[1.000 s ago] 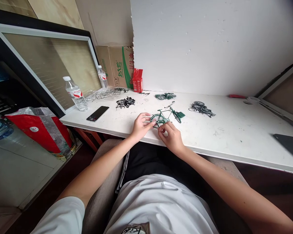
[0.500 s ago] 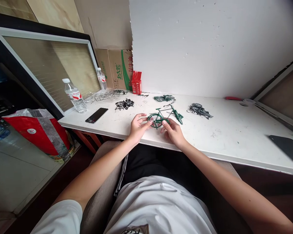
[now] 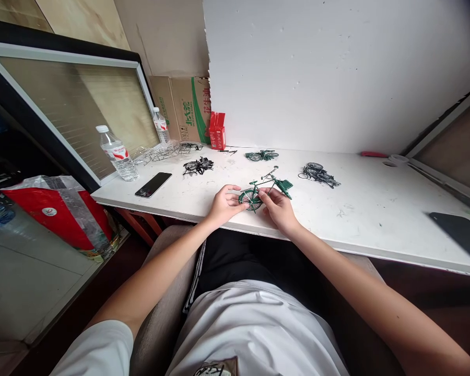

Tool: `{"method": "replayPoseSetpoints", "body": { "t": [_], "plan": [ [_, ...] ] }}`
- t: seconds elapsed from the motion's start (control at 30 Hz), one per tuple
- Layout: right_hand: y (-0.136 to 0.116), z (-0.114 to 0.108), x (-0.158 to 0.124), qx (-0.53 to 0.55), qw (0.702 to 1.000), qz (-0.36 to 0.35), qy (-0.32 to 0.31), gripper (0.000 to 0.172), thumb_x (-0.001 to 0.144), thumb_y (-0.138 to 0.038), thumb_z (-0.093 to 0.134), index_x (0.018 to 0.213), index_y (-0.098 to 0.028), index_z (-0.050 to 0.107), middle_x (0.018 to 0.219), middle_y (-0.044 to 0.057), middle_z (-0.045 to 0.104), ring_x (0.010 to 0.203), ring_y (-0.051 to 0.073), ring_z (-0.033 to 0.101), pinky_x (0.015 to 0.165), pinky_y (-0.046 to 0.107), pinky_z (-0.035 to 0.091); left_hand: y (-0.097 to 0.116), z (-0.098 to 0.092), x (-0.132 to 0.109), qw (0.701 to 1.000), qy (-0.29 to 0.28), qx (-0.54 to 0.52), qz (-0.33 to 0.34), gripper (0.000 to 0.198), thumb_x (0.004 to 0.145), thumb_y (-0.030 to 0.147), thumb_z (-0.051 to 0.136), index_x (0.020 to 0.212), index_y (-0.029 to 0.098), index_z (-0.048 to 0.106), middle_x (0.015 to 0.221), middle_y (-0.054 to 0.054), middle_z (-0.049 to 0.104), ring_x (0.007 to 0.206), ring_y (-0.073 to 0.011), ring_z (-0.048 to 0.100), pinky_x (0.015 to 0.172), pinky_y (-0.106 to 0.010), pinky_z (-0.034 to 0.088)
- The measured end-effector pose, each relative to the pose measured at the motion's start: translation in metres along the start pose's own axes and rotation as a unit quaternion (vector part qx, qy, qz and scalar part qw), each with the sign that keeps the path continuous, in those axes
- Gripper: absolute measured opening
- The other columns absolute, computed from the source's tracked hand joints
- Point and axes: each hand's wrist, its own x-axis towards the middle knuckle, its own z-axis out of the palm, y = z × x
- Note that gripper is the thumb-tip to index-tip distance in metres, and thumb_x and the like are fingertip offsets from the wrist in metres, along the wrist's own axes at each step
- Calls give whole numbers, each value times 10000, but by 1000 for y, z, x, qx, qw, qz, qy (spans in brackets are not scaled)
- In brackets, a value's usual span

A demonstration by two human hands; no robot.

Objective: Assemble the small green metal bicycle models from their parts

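Note:
A small green model bicycle (image 3: pixel 254 190) is held upright between both hands, close to the table's front edge. My left hand (image 3: pixel 223 207) is closed on its rear wheel, with the thumb at the lower rim. With thumb and fingers my right hand (image 3: pixel 280 210) pinches the middle of the frame, covering part of it. The front wheel and a green basket stick out beyond the right fingers. Behind it lies another green model bicycle (image 3: pixel 262 155). Black model bicycles lie in a bundle on the left (image 3: pixel 198 166) and another on the right (image 3: pixel 320 175).
On the white table (image 3: pixel 360 209) are a phone (image 3: pixel 153 185), a water bottle (image 3: pixel 117 153), another bottle (image 3: pixel 161 126) and thin wire-like black parts (image 3: pixel 166 153). A red box (image 3: pixel 218 130) stands by the wall before a cardboard carton (image 3: pixel 190 109). A dark flat object (image 3: pixel 460 235) lies at right.
The model bicycle has turned and tilted in my hands, its front end now nearer the right hand. The right fingers have shifted onto the frame. The view has moved slightly.

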Motion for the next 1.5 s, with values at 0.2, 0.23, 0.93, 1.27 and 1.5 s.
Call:
{"method": "replayPoseSetpoints", "body": {
  "t": [0.2, 0.23, 0.93, 1.27, 1.5],
  "plan": [
    [0, 1, -1, -30, 999, -16, -1, 485, 894, -683, 753, 1017, -215, 737, 915, 30, 661, 633, 127, 511, 538, 279, 498, 0, 0, 1, 999, 17, 30, 18, 680, 629, 264, 1011, 1192, 152, 647, 1121, -111, 738, 753, -140, 739, 716, -270, 600],
    [1, 1, 0, -32, 999, -15, 0, 488, 895, -686, 751, 1022, -215, 736, 906, 29, 659, 628, 128, 512, 537, 281, 501, 1, 0, 1, 999, 14, 26, 17, 696, 635, 272, 1012, 1215, 151, 647, 1105, -110, 739, 753, -143, 738, 717, -273, 601],
    [4, 1, -1, 7, 992, -88, -88, 517, 867, -605, 832, 1250, -284, 699, 1295, 106, 751, 1280, 322, 675, 1074, 506, 586, 10, 10, -17, 955, 51, 171, 237, 208, 894, 275, 830, 1101, 262, 814, 1155, -89, 810, 1129, -291, 744, 1099, -465, 540],
    [1, -1, 0, -3, 992, -85, -96, 490, 873, -682, 787, 1148, -290, 680, 1208, 95, 748, 1129, 298, 716, 1035, 484, 597, 13, 12, -21, 960, 87, 135, 231, 326, 821, 339, 915, 1083, 240, 750, 1100, -83, 801, 1088, -274, 750, 1046, -441, 565],
    [11, -6, 5, 72, 993, -38, -88, 536, 843, -613, 833, 1222, -302, 616, 1308, 88, 731, 1177, 278, 704, 905, 406, 625, 9, 6, -15, 956, 72, 156, 236, 197, 864, 327, 882, 1042, 268, 820, 1089, -81, 823, 1067, -286, 757, 1049, -462, 557]
  ]
}}
